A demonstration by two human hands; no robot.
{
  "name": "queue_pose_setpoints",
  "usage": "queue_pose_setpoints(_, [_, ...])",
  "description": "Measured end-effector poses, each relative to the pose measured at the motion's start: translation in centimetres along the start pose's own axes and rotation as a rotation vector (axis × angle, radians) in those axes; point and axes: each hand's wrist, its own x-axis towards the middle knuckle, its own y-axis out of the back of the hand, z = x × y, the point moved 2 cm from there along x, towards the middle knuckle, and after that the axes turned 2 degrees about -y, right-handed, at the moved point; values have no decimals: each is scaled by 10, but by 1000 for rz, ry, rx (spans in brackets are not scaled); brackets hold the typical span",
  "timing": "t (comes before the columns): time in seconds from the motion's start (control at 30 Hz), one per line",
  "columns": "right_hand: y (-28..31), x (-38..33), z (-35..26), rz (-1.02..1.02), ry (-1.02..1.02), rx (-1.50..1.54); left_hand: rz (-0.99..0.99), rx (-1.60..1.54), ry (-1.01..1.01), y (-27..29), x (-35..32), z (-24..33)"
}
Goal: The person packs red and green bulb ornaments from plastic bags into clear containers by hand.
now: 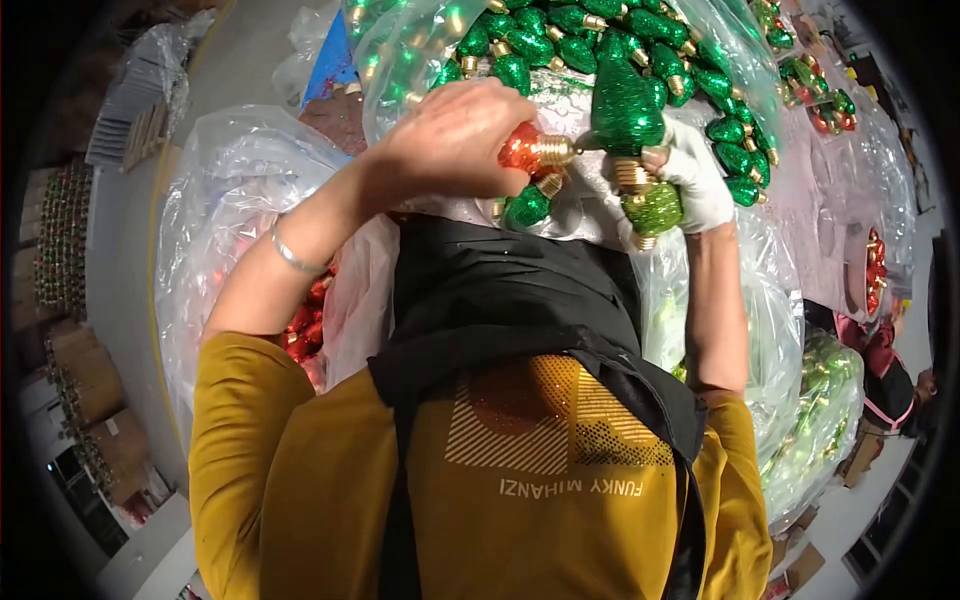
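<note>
The left hand (455, 135) was bare, its grip closed around a red glittered bulb ornament (522, 151), fingers curled over the red body so that only the end and the gold screw cap showed, the cap pointing toward the other hand. The wrist was bent, with the forearm rising from the lower left and a thin silver bracelet (290, 255) around it. The right hand (690, 175) wore a white glove and its grip was closed on several bulbs at once: a dark green bulb (627, 105) stood above the fist, and a lighter green bulb (652, 208) hung below it, both with gold caps. The red bulb's cap nearly met the dark green one. Both hands were raised close together over a clear plastic bag (400, 40) full of green bulbs (560, 40). A second bag with red bulbs (305, 325) lay under the left forearm.
</note>
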Motion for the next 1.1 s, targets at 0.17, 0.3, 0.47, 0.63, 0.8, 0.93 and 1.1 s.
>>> queue_pose_setpoints(0.17, [1,-8,-14,-83,129,-206,-381,-387,280,10,22,-11])
queue_pose_setpoints(0.3, [-10,-16,-21,-406,209,-796,-451,-396,356,7,24,-19])
queue_pose_setpoints(0.47, [69,-48,91,-50,-256,-409,-825,-307,371,0,64,-4])
queue_pose_setpoints(0.63, [42,-68,70,-50,-30,-759,-1103,-348,454,-30,72,-5])
queue_pose_setpoints(0.8, [54,-71,103,40,-63,-377,-1131,-341,407,-57,91,0])
queue_pose_setpoints(0.93, [61,-69,98,-52,-165,-455,-1040,-405,345,-55,96,1])
queue_pose_setpoints(1.1, [76,-72,118,-40,-175,-273,-1015,-252,150,-86,98,7])
